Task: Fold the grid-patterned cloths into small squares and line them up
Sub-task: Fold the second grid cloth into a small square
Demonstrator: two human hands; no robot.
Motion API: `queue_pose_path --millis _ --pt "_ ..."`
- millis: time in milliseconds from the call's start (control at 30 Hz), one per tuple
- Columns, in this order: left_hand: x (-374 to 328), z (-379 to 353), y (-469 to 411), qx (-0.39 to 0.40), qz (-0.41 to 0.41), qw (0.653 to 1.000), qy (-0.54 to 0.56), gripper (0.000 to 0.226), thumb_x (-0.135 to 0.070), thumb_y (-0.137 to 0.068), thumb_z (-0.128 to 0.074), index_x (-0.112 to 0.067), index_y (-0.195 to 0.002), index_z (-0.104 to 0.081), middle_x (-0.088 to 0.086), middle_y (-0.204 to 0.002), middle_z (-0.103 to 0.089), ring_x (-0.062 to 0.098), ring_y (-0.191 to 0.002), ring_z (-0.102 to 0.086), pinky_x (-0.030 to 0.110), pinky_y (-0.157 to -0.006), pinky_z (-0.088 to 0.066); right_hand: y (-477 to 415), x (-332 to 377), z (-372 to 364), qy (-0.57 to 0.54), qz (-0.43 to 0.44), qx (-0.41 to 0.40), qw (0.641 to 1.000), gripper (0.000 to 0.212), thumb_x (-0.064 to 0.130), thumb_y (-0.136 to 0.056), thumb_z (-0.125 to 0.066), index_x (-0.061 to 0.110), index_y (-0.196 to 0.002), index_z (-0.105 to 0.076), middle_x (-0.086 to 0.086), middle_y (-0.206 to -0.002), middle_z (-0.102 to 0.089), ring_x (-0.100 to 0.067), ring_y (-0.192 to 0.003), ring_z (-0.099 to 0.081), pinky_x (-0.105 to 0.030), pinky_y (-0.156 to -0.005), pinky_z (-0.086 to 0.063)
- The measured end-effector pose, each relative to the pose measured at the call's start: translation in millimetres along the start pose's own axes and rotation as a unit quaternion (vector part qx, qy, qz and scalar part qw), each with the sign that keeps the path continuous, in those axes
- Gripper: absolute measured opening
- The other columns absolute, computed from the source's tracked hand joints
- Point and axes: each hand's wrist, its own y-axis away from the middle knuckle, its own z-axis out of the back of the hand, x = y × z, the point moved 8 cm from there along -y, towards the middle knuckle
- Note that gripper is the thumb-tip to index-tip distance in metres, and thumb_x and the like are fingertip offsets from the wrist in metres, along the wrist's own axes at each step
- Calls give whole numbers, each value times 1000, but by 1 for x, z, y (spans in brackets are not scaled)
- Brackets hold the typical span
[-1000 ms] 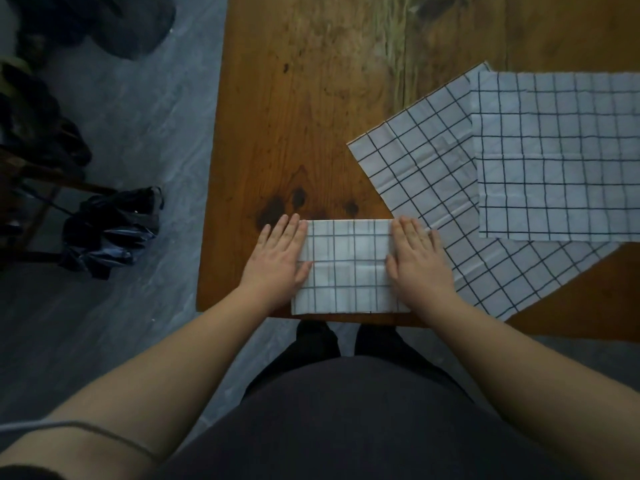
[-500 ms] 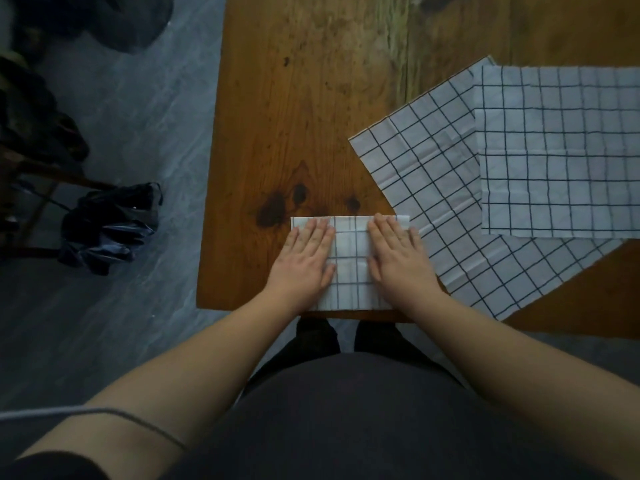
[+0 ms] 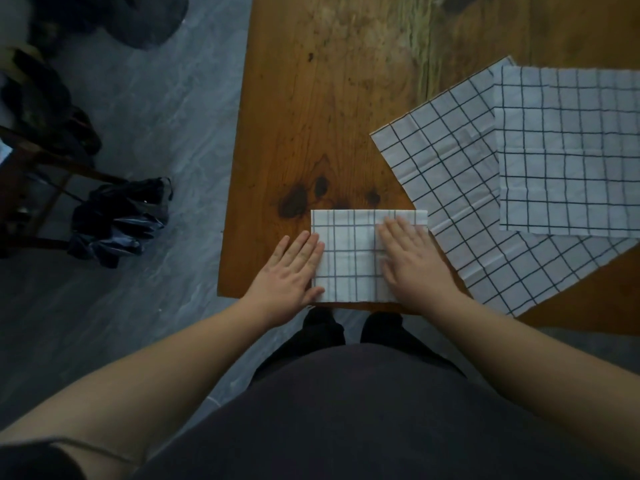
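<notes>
White cloth with a thin black grid, folded into a small rectangle, is lying at the near edge of the brown wooden table, and we are watching a person flatten it. The left hand is lying flat with straight fingers, its fingertips pressing the packet's left edge and its palm on the bare wood. The right hand is spread flat over the packet's right part, holding nothing.

We are judging the task as early. This one piece is looking nearly folded, though still wider than it is deep, so one more fold may be needed to make it square. Two more are waiting unfolded to the right: a large grid cloth lying at an angle and a second grid cloth lying squarely on top of it. No row is being formed yet.

Against half a second ago, we are seeing the hands parted. Then they were pressing side by side near the packet's middle; now they are sitting at its two sides, as in a smoothing stroke outward. The packet and the two open cloths are staying where they were.
</notes>
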Motion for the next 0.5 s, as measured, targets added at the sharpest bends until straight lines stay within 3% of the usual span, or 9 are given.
queue_pose_path --millis 100,167,233,333,500 --pt "-9 4 11 -50 -41 998 0 70 -49 -104 -27 -7 -159 -19 13 -166 -18 26 -155 -13 46 -125 -10 -9 50 -3 0 104 -7 995 60 34 -106 -34 20 -161 -16 -2 -169 -12 -15 -155 0 -35 -123 8" --pt "-11 4 18 -53 -61 997 2 65 -46 -105 -30 -8 -157 -20 12 -164 -19 24 -155 -14 44 -125 -8 -17 75 -7 2 157 5 988 58 29 -104 -35 19 -160 -22 -2 -168 -17 -17 -156 -7 -35 -124 3" --pt "-10 -1 24 -41 -79 996 7 64 -45 -105 -30 -10 -158 -20 9 -164 -17 22 -155 -11 42 -126 -5 -23 91 -12 16 196 29 980 60 33 -102 -22 20 -161 -21 -2 -168 -16 -18 -156 -6 -38 -126 -1" --pt "-6 -9 32 -13 -96 995 20 64 -48 -107 -24 -15 -161 -16 5 -167 -12 19 -156 -4 40 -127 -2 -28 99 -16 53 230 65 969 67 42 -98 -6 22 -161 -15 1 -169 -10 -17 -156 -1 -41 -127 -1" --pt "-5 -9 36 -25 -107 994 28 63 -47 -106 -30 -15 -160 -24 6 -166 -19 20 -155 -8 40 -126 -1 -36 97 -16 93 220 74 968 67 50 -99 -3 26 -161 -12 1 -169 -7 -18 -156 2 -48 -126 -1"
